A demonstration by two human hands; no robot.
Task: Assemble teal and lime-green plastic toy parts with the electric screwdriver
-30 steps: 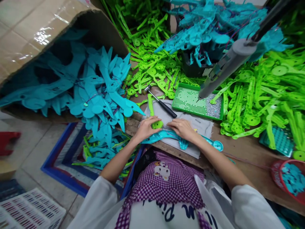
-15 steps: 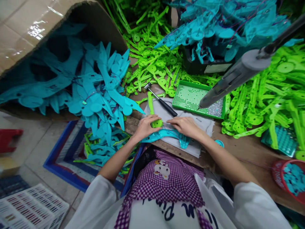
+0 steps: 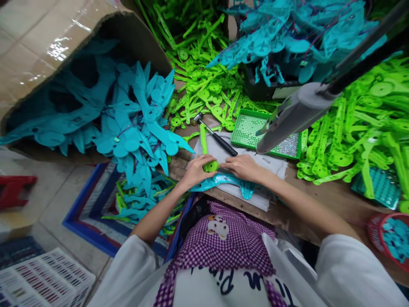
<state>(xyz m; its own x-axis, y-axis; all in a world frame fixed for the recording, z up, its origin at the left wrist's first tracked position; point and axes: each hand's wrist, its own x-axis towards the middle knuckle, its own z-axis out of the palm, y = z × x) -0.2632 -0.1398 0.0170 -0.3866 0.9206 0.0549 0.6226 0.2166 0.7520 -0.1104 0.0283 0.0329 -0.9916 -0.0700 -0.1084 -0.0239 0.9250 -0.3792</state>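
Observation:
My left hand (image 3: 197, 171) is closed on a lime-green plastic arm (image 3: 203, 138), its thumb and fingers around the round end. The arm's long part points away from me. A curved turquoise plastic piece (image 3: 223, 179) lies just in front, along the bench edge, below both hands. My right hand (image 3: 244, 168) has its fingertips pinched together close to the right side of the green round end. What they hold, if anything, is too small to make out. A grey powered screwdriver (image 3: 284, 121) hangs tip down just beyond my right hand.
A hammer (image 3: 220, 138) lies on the white cloth (image 3: 276, 164). Behind it is a green tray (image 3: 234, 136) with small metal parts. Lime-green piles (image 3: 345, 149) flank the bench. A cardboard box (image 3: 70, 25) of turquoise parts stands left; a red basket (image 3: 375, 234) sits right.
My right hand has shifted slightly left, closer to the green round end. The hanging screwdriver has swung left and a little lower. My left hand stays on the green arm.

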